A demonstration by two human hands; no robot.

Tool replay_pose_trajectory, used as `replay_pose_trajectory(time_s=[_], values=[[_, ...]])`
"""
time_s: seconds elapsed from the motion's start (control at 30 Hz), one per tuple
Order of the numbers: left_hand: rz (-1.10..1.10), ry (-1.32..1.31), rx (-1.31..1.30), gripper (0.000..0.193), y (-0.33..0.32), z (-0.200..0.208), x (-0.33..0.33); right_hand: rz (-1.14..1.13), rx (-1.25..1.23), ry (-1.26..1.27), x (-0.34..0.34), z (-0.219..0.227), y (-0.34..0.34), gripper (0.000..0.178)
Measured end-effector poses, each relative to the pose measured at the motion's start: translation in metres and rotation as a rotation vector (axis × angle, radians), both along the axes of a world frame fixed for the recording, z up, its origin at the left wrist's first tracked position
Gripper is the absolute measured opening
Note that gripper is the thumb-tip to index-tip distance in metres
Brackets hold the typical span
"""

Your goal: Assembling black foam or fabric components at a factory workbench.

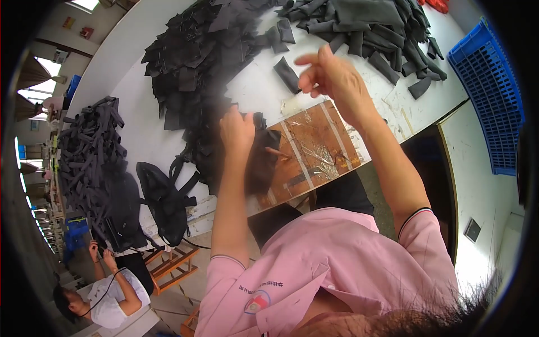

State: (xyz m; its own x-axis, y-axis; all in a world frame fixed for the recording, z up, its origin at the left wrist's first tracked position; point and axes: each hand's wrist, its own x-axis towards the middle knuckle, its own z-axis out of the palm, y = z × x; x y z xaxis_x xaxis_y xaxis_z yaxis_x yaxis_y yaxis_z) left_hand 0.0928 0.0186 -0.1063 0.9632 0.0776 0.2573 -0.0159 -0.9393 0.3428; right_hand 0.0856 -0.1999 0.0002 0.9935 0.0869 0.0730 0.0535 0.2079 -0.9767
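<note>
My left hand (237, 130) is at the near end of a large heap of black fabric pieces (193, 62), its fingers curled closed on a black fabric piece whose held edge is partly hidden. More black fabric (261, 168) hangs beside my wrist, over the left part of a brown wooden board (306, 132). Pale tape strips cross this board, and a short brown peg-like thing (276, 152) sticks out near the fabric. Raised over the board's far side, my right hand (334, 81) holds nothing, with its fingers apart. Just left of it lies a single dark grey fabric piece (286, 74).
A pile of dark grey tube-like pieces (365, 28) covers the far right of the white table (120, 73). Narrow dark strips (90, 157) and a black bag (163, 196) lie left. A blue plastic crate (491, 95) stands right. Another person (115, 295) sits lower left.
</note>
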Motion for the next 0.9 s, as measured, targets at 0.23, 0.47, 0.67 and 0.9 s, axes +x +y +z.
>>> replay_pose_trajectory(time_s=[0.23,0.47,0.67,0.9], values=[[-0.059,-0.043,-0.128,0.024,0.013,0.001,0.001,0.198,-0.087,0.274,-0.086,-0.054,-0.006,0.053],[-0.264,0.084,-0.025,0.016,-0.012,0.013,-0.041,0.233,-0.092,0.371,-0.11,-0.078,0.011,0.048],[-0.343,-0.262,-0.258,0.009,0.003,0.014,-0.035,0.287,-0.265,0.241,-0.118,-0.071,0.022,0.043],[-0.171,-0.25,-1.151,0.012,0.025,0.082,-0.072,0.155,-0.55,-0.219,-0.127,-0.045,0.047,0.027]])
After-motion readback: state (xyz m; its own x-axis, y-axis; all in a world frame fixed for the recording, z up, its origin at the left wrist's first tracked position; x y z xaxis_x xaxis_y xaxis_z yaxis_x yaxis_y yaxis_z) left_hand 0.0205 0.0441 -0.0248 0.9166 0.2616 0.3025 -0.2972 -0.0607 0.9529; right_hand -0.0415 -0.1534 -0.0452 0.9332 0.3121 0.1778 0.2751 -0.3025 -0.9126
